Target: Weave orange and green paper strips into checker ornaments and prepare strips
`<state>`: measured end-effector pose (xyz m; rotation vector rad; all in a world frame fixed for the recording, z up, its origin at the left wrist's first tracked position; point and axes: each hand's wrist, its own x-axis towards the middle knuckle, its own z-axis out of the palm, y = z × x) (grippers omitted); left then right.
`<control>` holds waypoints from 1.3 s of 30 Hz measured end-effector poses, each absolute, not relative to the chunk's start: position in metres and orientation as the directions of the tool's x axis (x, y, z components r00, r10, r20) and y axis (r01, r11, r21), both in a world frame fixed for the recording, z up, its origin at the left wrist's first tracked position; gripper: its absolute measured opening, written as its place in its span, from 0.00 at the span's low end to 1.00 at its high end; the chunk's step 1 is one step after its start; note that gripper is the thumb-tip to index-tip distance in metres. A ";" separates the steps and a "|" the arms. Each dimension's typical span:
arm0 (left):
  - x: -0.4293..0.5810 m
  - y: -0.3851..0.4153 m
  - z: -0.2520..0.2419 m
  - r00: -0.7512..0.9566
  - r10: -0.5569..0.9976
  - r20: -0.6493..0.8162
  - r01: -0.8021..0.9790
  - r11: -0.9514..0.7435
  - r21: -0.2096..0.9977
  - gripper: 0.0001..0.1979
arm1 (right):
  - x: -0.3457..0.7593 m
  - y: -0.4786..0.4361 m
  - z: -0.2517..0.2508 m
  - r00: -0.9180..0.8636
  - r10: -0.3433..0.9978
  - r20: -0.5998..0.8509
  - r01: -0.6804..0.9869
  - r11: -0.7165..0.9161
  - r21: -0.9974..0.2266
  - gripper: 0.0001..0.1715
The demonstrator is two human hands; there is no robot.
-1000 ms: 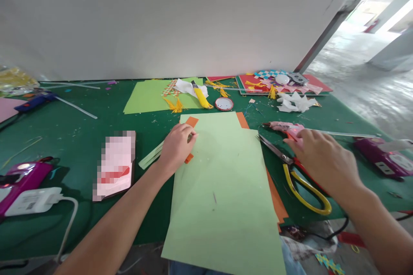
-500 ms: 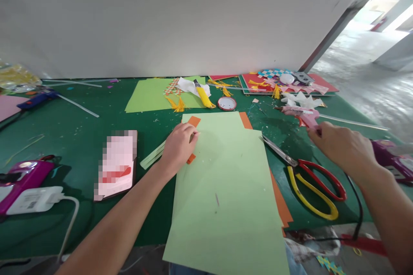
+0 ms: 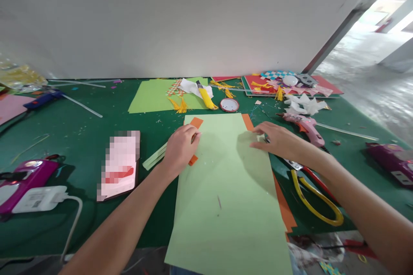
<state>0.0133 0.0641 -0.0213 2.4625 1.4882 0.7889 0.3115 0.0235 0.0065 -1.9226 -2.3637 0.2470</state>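
Observation:
A large light green paper sheet (image 3: 226,197) lies in front of me on the green table (image 3: 97,124), over an orange sheet (image 3: 284,210) whose edges stick out. My left hand (image 3: 180,148) is curled at the sheet's left edge, pressing on it beside several thin green paper strips (image 3: 155,157). My right hand (image 3: 277,139) rests with fingers stretched flat on the sheet's upper right edge, holding nothing. Red and yellow scissors (image 3: 316,193) lie under my right forearm. A pink glue gun (image 3: 305,125) lies just beyond that hand.
A phone (image 3: 119,165) lies left of the sheet. A purple glue gun (image 3: 22,176) and white charger (image 3: 35,200) sit at far left, another purple device (image 3: 392,161) at far right. A lime sheet (image 3: 151,96), tassels, a round tin (image 3: 229,105) and paper scraps line the back.
My right hand set the pink glue gun down farther back on the table, then moved left onto the green sheet's right edge. My left hand stayed in place.

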 end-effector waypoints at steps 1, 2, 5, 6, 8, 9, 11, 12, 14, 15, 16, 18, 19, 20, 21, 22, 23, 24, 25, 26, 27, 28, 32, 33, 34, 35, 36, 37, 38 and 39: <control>0.013 0.064 -0.021 0.364 0.862 0.352 0.778 -0.490 0.394 0.09 | 0.305 0.032 0.004 -0.226 0.972 -0.065 0.957 0.209 -0.202 0.27; 0.013 0.064 -0.020 0.362 0.864 0.349 0.779 -0.487 0.395 0.09 | 0.301 0.040 0.002 -0.199 0.974 -0.109 0.957 0.169 -0.236 0.30; 0.013 0.063 -0.019 0.361 0.869 0.338 0.780 -0.480 0.401 0.09 | 0.295 0.054 0.002 -0.177 0.967 -0.181 0.955 0.124 -0.269 0.32; 0.013 0.063 -0.018 0.361 0.871 0.335 0.779 -0.479 0.405 0.10 | 0.294 0.057 0.004 -0.182 0.964 -0.195 0.953 0.123 -0.278 0.31; 0.013 0.062 -0.017 0.359 0.874 0.329 0.777 -0.475 0.413 0.10 | 0.292 0.059 0.009 -0.202 0.955 -0.216 0.943 0.130 -0.305 0.26; 0.013 0.062 -0.016 0.356 0.875 0.327 0.776 -0.472 0.419 0.10 | 0.291 0.059 0.011 -0.217 0.950 -0.223 0.937 0.138 -0.322 0.23; 0.012 0.062 -0.015 0.350 0.879 0.324 0.773 -0.466 0.431 0.10 | 0.289 0.059 0.013 -0.246 0.941 -0.232 0.920 0.152 -0.362 0.20; 0.012 0.062 -0.015 0.347 0.881 0.323 0.771 -0.464 0.437 0.10 | 0.288 0.058 0.015 -0.256 0.937 -0.237 0.910 0.151 -0.385 0.21; 0.011 0.063 -0.014 0.342 0.883 0.322 0.766 -0.460 0.449 0.10 | 0.287 0.054 0.017 -0.263 0.934 -0.243 0.894 0.141 -0.425 0.21; 0.011 0.063 -0.014 0.341 0.883 0.322 0.764 -0.460 0.453 0.10 | 0.287 0.051 0.019 -0.263 0.932 -0.249 0.882 0.127 -0.454 0.19; 0.011 0.063 -0.014 0.340 0.883 0.323 0.761 -0.460 0.457 0.10 | 0.288 0.048 0.021 -0.260 0.928 -0.268 0.856 0.093 -0.508 0.18; 0.010 0.064 -0.014 0.340 0.883 0.324 0.757 -0.462 0.462 0.10 | 0.292 0.041 0.026 -0.237 0.909 -0.343 0.753 -0.051 -0.656 0.16; 0.010 0.064 -0.014 0.341 0.882 0.325 0.755 -0.463 0.464 0.10 | 0.295 0.037 0.028 -0.221 0.893 -0.391 0.676 -0.149 -0.722 0.17; 0.010 0.064 -0.015 0.343 0.881 0.326 0.752 -0.466 0.466 0.10 | 0.299 0.033 0.030 -0.201 0.877 -0.437 0.600 -0.243 -0.762 0.19; 0.010 0.064 -0.015 0.346 0.879 0.327 0.749 -0.469 0.468 0.10 | 0.304 0.029 0.031 -0.176 0.863 -0.473 0.544 -0.316 -0.778 0.21; 0.010 0.064 -0.016 0.351 0.877 0.328 0.746 -0.473 0.468 0.10 | 0.310 0.025 0.031 -0.146 0.855 -0.497 0.512 -0.364 -0.778 0.22; 0.010 0.064 -0.016 0.356 0.875 0.328 0.742 -0.478 0.469 0.09 | 0.316 0.020 0.031 -0.117 0.852 -0.511 0.488 -0.399 -0.776 0.22; 0.011 0.064 -0.017 0.363 0.872 0.327 0.738 -0.483 0.470 0.09 | 0.321 0.016 0.031 -0.090 0.850 -0.518 0.462 -0.426 -0.778 0.22; 0.011 0.064 -0.018 0.370 0.870 0.325 0.733 -0.489 0.473 0.09 | 0.326 0.011 0.031 -0.068 0.853 -0.517 0.426 -0.444 -0.788 0.21; 0.011 0.064 -0.019 0.378 0.868 0.322 0.728 -0.493 0.477 0.08 | 0.330 0.006 0.031 -0.049 0.856 -0.514 0.382 -0.459 -0.802 0.19; 0.011 0.064 -0.020 0.383 0.867 0.319 0.721 -0.496 0.483 0.08 | 0.332 0.001 0.031 -0.032 0.855 -0.518 0.335 -0.479 -0.811 0.18; 0.011 0.064 -0.021 0.386 0.866 0.317 0.714 -0.498 0.491 0.09 | 0.334 -0.004 0.031 -0.020 0.852 -0.523 0.284 -0.497 -0.820 0.16; 0.012 0.064 -0.019 0.368 0.870 0.326 0.688 -0.491 0.534 0.14 | 0.330 -0.017 0.034 -0.019 0.854 -0.520 0.126 -0.514 -0.848 0.12; 0.012 0.064 -0.017 0.365 0.870 0.332 0.680 -0.493 0.542 0.14 | 0.327 -0.018 0.035 -0.030 0.858 -0.513 0.101 -0.508 -0.855 0.12; 0.012 0.064 -0.014 0.363 0.867 0.342 0.670 -0.498 0.551 0.14 | 0.324 -0.018 0.036 -0.042 0.860 -0.508 0.082 -0.504 -0.860 0.13; 0.011 0.064 -0.009 0.358 0.862 0.359 0.653 -0.506 0.564 0.14 | 0.319 -0.017 0.037 -0.059 0.861 -0.505 0.069 -0.502 -0.862 0.15; 0.010 0.063 -0.005 0.348 0.857 0.379 0.628 -0.514 0.585 0.14 | 0.314 -0.015 0.038 -0.078 0.863 -0.499 0.058 -0.496 -0.866 0.17; 0.009 0.062 0.000 0.331 0.863 0.383 0.586 -0.506 0.633 0.13 | 0.308 -0.013 0.040 -0.103 0.864 -0.492 0.051 -0.489 -0.871 0.20; 0.007 0.060 0.005 0.311 0.879 0.362 0.534 -0.476 0.699 0.11 | 0.302 -0.010 0.041 -0.133 0.866 -0.482 0.046 -0.481 -0.876 0.23; 0.005 0.059 0.009 0.295 0.901 0.319 0.479 -0.428 0.767 0.09 | 0.296 -0.007 0.043 -0.162 0.866 -0.472 0.044 -0.472 -0.881 0.25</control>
